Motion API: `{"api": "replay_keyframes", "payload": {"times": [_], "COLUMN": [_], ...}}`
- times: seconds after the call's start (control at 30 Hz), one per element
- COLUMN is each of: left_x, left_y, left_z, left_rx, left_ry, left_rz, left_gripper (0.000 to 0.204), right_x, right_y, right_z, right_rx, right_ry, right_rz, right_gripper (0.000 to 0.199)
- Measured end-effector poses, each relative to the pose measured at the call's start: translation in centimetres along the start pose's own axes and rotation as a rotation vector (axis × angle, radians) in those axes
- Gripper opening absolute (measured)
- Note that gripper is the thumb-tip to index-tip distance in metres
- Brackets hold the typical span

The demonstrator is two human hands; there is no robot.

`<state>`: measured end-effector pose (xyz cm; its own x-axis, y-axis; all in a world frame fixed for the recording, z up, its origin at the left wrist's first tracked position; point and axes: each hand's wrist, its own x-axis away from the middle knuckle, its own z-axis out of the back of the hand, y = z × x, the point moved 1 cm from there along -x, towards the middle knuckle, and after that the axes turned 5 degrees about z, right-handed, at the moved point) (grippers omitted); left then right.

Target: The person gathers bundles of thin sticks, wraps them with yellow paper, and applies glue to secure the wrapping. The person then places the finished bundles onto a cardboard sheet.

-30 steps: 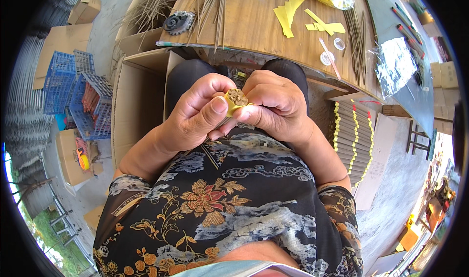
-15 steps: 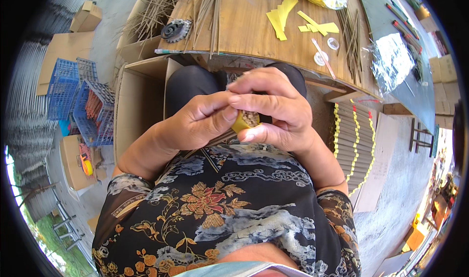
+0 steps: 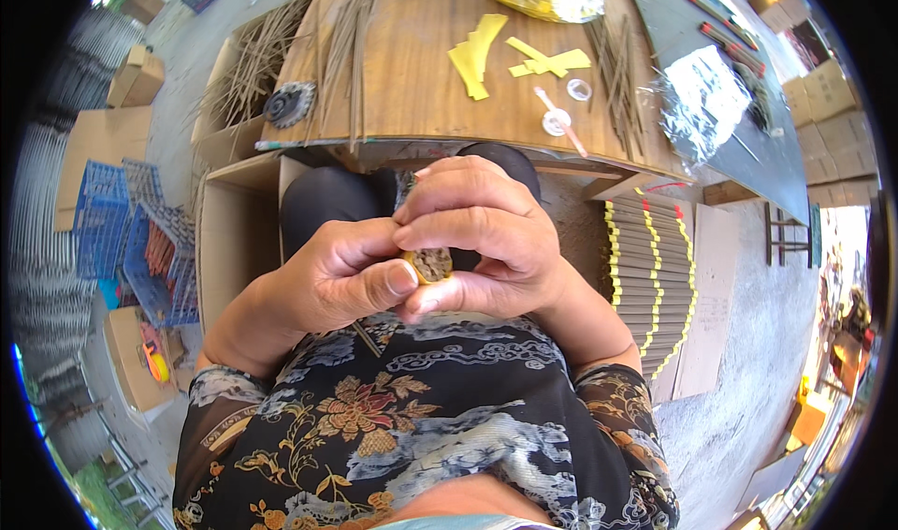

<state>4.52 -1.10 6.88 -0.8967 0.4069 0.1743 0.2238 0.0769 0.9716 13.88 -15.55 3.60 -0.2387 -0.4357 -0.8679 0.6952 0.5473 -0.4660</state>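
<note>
Just above my lap, both hands close around a bundle of incense sticks (image 3: 433,265). Its round end, made of many packed brown tips, faces up toward me. A yellow paper band circles the bundle just below those tips. My left hand (image 3: 348,270) grips it from the left, the thumb pressed near the rim. From the right, my right hand (image 3: 491,235) curls its fingers over the far side, with the thumb on the near side. The hands hide most of the bundle's length.
Ahead on the wooden table (image 3: 412,90) lie loose brown sticks (image 3: 351,53), yellow paper strips (image 3: 477,53), a small white lid (image 3: 557,122) and a dark toothed ring (image 3: 290,105). Banded stick bundles (image 3: 650,277) lie at right; an open cardboard box (image 3: 238,240) and blue crates (image 3: 103,217) stand left.
The bundle's end has turned to face me more, and less of the yellow band shows. Both hands stay closed on it. The whole view has shifted, the table now lying further left and up.
</note>
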Motion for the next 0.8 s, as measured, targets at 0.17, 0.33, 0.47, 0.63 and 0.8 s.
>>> {"api": "replay_keyframes", "payload": {"times": [0.17,0.33,0.47,0.63,0.8], "left_x": [-2.5,-5.4,-7.0,-8.9,-9.7], "left_y": [-0.2,-0.2,-0.1,-1.3,-1.9], "left_z": [-0.6,1.5,2.6,3.2,3.9], "left_rx": [0.127,0.124,0.213,0.253,0.248], "left_ry": [0.132,0.327,0.333,0.398,0.371], "left_rz": [-0.118,-0.322,-0.39,-0.36,-0.394], "left_gripper": [0.036,0.038,0.033,0.035,0.033], "right_x": [-0.1,2.3,8.6,11.4,11.9], "right_y": [0.6,3.2,8.1,10.4,10.7], "right_z": [1.8,7.2,11.6,11.6,11.7], "right_rx": [0.011,0.317,1.209,1.12,1.035], "right_ry": [0.018,0.34,0.05,0.038,0.157], "right_rz": [-0.142,-0.51,-0.937,-1.066,-0.925], "right_gripper": [0.048,0.032,0.037,0.03,0.02]}}
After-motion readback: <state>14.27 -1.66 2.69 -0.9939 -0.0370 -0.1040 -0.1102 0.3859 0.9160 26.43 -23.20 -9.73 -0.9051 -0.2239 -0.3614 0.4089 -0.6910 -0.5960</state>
